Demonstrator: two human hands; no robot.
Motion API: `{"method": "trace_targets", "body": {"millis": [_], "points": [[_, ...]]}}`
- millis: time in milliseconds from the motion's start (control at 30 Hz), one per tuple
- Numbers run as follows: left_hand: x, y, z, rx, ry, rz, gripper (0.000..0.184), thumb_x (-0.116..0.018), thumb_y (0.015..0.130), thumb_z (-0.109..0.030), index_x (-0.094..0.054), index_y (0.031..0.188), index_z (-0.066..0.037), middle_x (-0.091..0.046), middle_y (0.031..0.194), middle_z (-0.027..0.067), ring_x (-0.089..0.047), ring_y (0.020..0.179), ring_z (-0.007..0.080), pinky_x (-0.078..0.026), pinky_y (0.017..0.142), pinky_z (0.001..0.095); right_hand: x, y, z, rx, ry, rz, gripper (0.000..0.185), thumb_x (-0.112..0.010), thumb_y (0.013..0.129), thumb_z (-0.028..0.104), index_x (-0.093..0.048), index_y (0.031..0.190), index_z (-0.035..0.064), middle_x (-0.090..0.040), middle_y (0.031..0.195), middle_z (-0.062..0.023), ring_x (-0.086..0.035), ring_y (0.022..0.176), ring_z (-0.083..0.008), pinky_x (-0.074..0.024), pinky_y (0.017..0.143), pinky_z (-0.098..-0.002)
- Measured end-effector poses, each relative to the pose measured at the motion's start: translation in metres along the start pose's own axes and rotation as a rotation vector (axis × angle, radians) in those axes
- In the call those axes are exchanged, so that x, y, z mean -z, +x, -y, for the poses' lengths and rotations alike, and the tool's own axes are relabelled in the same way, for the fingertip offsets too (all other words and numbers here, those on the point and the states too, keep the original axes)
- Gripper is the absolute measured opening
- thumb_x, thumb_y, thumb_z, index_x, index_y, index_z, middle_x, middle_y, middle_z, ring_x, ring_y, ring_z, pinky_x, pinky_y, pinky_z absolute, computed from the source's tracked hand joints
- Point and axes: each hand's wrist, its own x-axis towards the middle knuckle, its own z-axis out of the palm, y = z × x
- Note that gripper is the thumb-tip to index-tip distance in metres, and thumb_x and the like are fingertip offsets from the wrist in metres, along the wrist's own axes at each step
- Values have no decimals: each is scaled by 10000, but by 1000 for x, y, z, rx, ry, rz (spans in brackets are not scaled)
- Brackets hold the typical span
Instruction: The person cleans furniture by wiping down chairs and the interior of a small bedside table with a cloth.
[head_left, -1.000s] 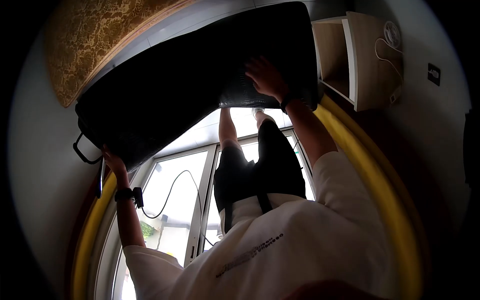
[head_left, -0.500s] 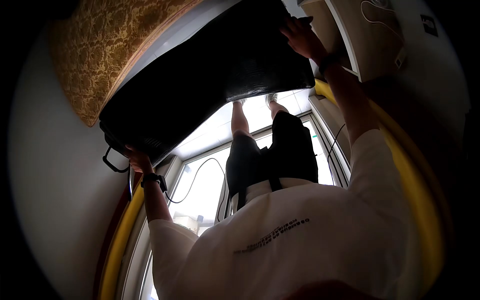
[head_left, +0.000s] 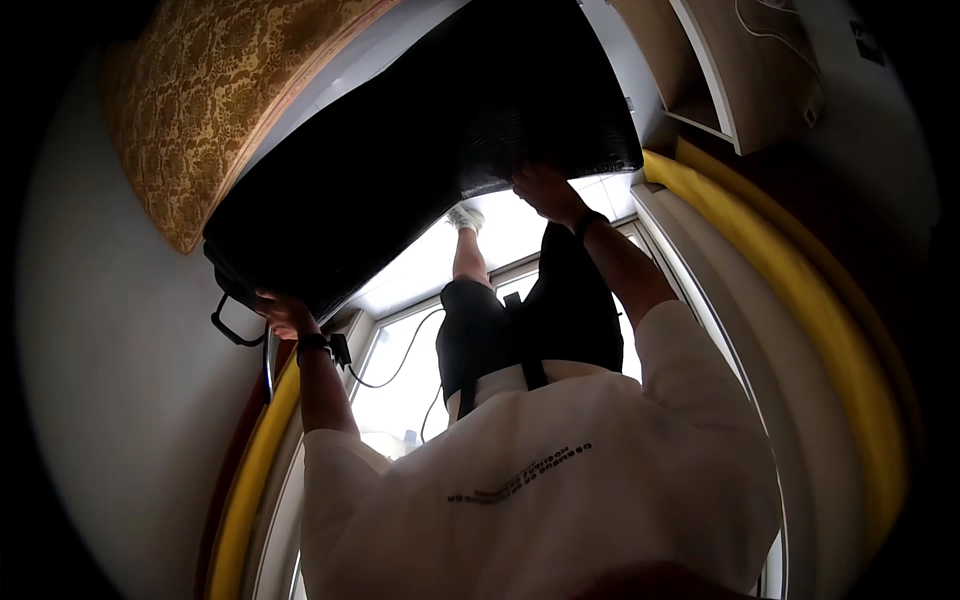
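A long black case [head_left: 400, 150] with a shiny, textured cover lies across the upper middle of the head view, in front of my legs. A handle [head_left: 236, 325] sticks out from its left end. My left hand [head_left: 287, 314] is closed on the near left corner, beside that handle, with part of its fingers hidden in shadow. My right hand [head_left: 548, 193] holds the near edge toward the right end, its fingertips lost against the dark cover. What lies inside the case does not show.
A gold-patterned padded panel [head_left: 220, 110] stands at the upper left, close behind the case. Shelving [head_left: 715, 70] is at the upper right. Yellow curtains [head_left: 840, 350] hang on both sides, and a bright glazed door [head_left: 400, 370] with a cable [head_left: 405, 360] lies below.
My right hand has moved from the top of the case's right end down and left to its near edge. My left hand stays on its corner. One foot shows more fully.
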Motion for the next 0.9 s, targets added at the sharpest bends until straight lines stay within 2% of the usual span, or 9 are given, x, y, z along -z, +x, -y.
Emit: {"method": "trace_targets", "body": {"millis": [100, 133, 267, 433, 567, 667, 700, 833, 900], "points": [[-17, 19, 10, -4, -37, -27, 708, -173, 1001, -626, -484, 1173, -14, -690, 925, 238, -685, 851, 437, -554, 757, 544, -10, 9, 4, 130, 31, 13, 259, -654, 868, 286, -665, 1077, 134, -587, 1266, -31, -506, 1236, -246, -437, 1004, -408], [-20, 24, 16, -6, -41, 1, 703, -179, 1002, -627, -488, 1169, -18, -692, 914, 235, -685, 839, 438, -556, 746, 543, -3, 21, -2, 29, 271, 143, 250, -646, 883, 284, -661, 1089, 143, -581, 1292, -33, -529, 1221, -252, -457, 989, -392], [-39, 41, 30, -6, -63, 9, 694, -207, 997, -639, -497, 1144, -26, -694, 933, 242, -683, 864, 446, -550, 752, 554, 63, 72, -63, 76, -58, -234, 347, -718, 835, 167, -647, 1175, 164, -599, 1252, -56, -564, 1166, -254, -488, 950, -401], [-70, 65, 46, 60, -111, 35, 660, -218, 991, -647, -525, 1149, -84, -698, 991, 226, -669, 910, 454, -517, 775, 576, 150, 154, -110, -95, -180, -167, 451, -759, 787, 136, -602, 1209, 109, -485, 1418, -98, -508, 1257, -281, -483, 985, -433], [-92, 82, 60, 120, -181, 122, 694, -193, 976, -673, -530, 1270, -142, -680, 1078, 245, -640, 998, 464, -499, 840, 579, 169, 213, -103, -117, -212, -209, 426, -745, 797, 155, -604, 1193, 91, -526, 1348, -120, -517, 1241, -310, -513, 932, -446], [-122, 100, 79, 123, -203, 135, 730, -203, 971, -686, -587, 1251, -132, -681, 1120, 223, -645, 1028, 440, -507, 874, 561, 160, 243, -65, -230, -276, -230, 400, -723, 819, 212, -607, 1178, 80, -547, 1320, -129, -555, 1185, -326, -511, 929, -438], [-123, 101, 78, 147, -208, 150, 714, -260, 968, -678, -628, 1204, -113, -700, 1100, 191, -663, 998, 425, -526, 859, 525, 140, 255, -72, -111, -205, -218, 396, -717, 816, 256, -635, 1165, 88, -592, 1250, -105, -538, 1201, -304, -465, 936, -515], [-145, 109, 100, 123, -294, 282, 793, -198, 942, -747, -589, 1265, -138, -700, 1100, 192, -650, 1073, 417, -495, 924, 538, 75, 243, -17, 121, -155, -7, 378, -692, 846, 264, -635, 1185, 106, -570, 1308, -112, -500, 1257, -308, -417, 980, -530], [-151, 106, 102, 93, -253, 225, 743, -203, 953, -730, -570, 1271, -167, -713, 1039, 193, -672, 1006, 426, -526, 857, 539, 44, 220, 9, 229, -114, 115, 391, -698, 839, 254, -624, 1203, 131, -550, 1336, -98, -472, 1287, -298, -407, 1000, -539]]}}
